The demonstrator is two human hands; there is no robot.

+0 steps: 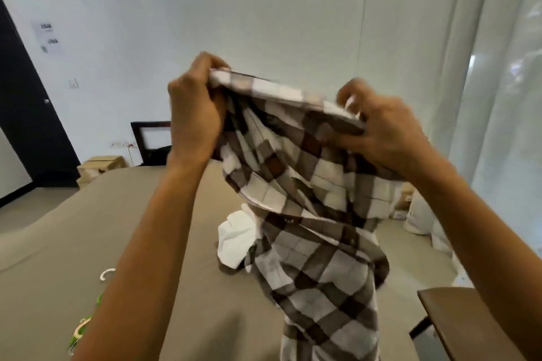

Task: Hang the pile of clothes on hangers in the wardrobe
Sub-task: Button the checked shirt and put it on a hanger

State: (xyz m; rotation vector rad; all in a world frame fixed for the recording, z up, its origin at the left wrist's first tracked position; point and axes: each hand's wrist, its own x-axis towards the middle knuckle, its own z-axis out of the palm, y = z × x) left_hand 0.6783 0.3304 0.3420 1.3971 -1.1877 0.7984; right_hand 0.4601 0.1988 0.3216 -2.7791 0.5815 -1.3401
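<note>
- The plaid shirt (308, 184) is held up above the bed (73, 243). Its upper edge is stretched between the two hands, and the rest hangs down in folds.
- The left hand (193, 114) is clenched round one end of that upper edge, with the fabric bunched inside the curled fingers.
- The right hand (384, 132) grips the other end, and the cloth is pinched between thumb and curled fingers. A small white detail shows at the fingertips; it cannot be told what it is.
- The step in hand is judged to be opening out and orienting the shirt before a hanger is inserted.
- The collar and both shoulder seams should be located first. The grip should then be shifted until one shoulder is held in each hand, so that the body hangs straight and untwisted.
- The lower folds appear bunched. A short shake is recommended so that the sleeves drop free.
- The hangers (85, 328) lie on the bed at the lower left, beside the left forearm. One hand will have to be freed to reach them, and the shirt should be kept gathered at the collar by the other.
- A white garment (234, 237) lies on the bed just behind the shirt and awaits hanging. The hanging cloth should be kept off it to avoid tangling.
- The wardrobe is not in view.
</note>
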